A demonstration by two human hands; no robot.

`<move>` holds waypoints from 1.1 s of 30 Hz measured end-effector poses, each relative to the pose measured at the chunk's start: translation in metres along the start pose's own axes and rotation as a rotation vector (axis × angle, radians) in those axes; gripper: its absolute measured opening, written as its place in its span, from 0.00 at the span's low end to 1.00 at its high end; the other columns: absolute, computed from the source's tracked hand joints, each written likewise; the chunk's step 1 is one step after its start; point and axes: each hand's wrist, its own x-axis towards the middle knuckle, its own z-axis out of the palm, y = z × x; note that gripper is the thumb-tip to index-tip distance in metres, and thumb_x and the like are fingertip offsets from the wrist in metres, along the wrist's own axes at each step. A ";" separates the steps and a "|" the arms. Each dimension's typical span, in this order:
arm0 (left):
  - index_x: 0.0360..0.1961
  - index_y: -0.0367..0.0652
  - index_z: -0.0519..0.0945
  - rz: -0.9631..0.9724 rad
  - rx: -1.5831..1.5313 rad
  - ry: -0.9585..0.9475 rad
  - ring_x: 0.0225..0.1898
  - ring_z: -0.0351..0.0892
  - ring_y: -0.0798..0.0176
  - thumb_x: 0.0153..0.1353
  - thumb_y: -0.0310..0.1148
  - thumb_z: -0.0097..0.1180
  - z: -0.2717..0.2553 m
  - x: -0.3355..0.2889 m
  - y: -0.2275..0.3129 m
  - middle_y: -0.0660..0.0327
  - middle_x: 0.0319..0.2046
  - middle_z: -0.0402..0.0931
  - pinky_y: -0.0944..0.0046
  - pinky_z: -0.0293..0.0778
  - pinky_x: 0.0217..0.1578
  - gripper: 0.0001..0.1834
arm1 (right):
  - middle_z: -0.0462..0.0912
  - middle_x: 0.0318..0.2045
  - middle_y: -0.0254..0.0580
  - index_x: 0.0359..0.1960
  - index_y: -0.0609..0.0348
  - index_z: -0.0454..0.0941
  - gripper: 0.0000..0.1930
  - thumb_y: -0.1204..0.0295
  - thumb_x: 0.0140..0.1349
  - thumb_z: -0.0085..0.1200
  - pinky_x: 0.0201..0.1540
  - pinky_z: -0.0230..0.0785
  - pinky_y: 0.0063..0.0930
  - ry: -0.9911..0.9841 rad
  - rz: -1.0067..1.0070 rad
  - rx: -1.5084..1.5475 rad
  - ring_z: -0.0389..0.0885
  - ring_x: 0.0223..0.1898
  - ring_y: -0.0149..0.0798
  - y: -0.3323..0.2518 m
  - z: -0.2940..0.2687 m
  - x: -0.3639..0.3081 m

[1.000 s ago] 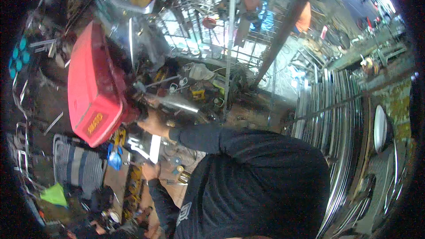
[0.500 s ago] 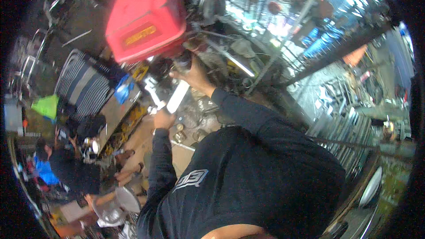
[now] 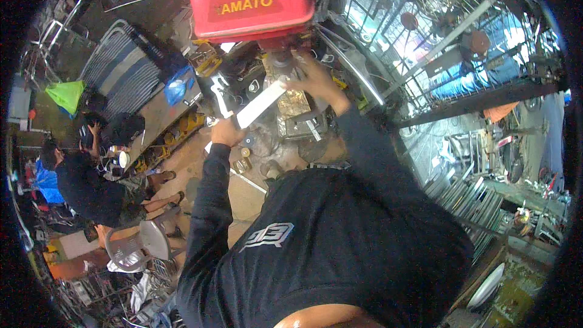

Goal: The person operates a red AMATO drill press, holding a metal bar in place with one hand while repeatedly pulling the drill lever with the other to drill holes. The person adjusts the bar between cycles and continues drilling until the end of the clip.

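Observation:
A long, bright metal bar (image 3: 262, 103) slants up and to the right under a red drill press head (image 3: 255, 0). My left hand (image 3: 226, 132) is closed around the bar's near end. At the other end, just below the drill chuck (image 3: 280, 62), my right hand (image 3: 319, 82) curls its fingers against the side of the chuck, with the thumb close to the bar. The fingertips are partly hidden there. A white, angled metal piece (image 3: 220, 97) stands just left of the bar. Below the chuck lies a worn metal table (image 3: 293, 106).
At left a co-worker in dark clothes (image 3: 91, 182) bends near a grey plastic chair (image 3: 139, 246). A striped folding lounger (image 3: 121, 70) and a blue plastic bag (image 3: 179, 85) lie beyond. Steel bars (image 3: 467, 200) are stacked at right; a shiny metal rod (image 3: 358, 70) leans behind the drill.
The view has swung, so the red drill head appears farther right. The bar's far end has come up to the chuck and my right hand. My left hand keeps its hold.

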 end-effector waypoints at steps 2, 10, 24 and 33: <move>0.41 0.39 0.83 0.025 -0.027 0.042 0.39 0.84 0.38 0.46 0.58 0.67 0.014 -0.002 0.000 0.42 0.35 0.84 0.43 0.78 0.42 0.32 | 0.83 0.53 0.47 0.53 0.62 0.81 0.25 0.62 0.56 0.69 0.58 0.71 0.38 0.105 0.163 -0.094 0.81 0.54 0.42 -0.014 -0.028 -0.039; 0.47 0.42 0.82 -0.010 -0.035 0.005 0.39 0.85 0.40 0.48 0.54 0.67 0.010 0.003 0.005 0.43 0.35 0.85 0.44 0.79 0.43 0.31 | 0.73 0.63 0.44 0.72 0.55 0.61 0.27 0.59 0.75 0.45 0.70 0.54 0.42 0.552 -0.110 0.589 0.67 0.68 0.39 -0.188 -0.139 0.068; 0.44 0.43 0.87 -0.036 -0.100 0.052 0.40 0.85 0.40 0.48 0.52 0.66 0.013 0.012 -0.001 0.43 0.37 0.85 0.45 0.80 0.45 0.28 | 0.50 0.11 0.28 0.14 0.47 0.52 0.26 0.57 0.75 0.38 0.23 0.43 0.30 0.128 -0.324 0.661 0.45 0.15 0.29 -0.201 -0.103 0.082; 0.40 0.41 0.87 -0.012 -0.048 0.062 0.37 0.85 0.37 0.46 0.55 0.65 0.006 0.017 -0.001 0.42 0.33 0.84 0.44 0.80 0.42 0.29 | 0.50 0.11 0.28 0.15 0.48 0.53 0.26 0.59 0.76 0.38 0.22 0.44 0.29 0.066 -0.175 0.658 0.45 0.14 0.29 -0.212 -0.117 0.107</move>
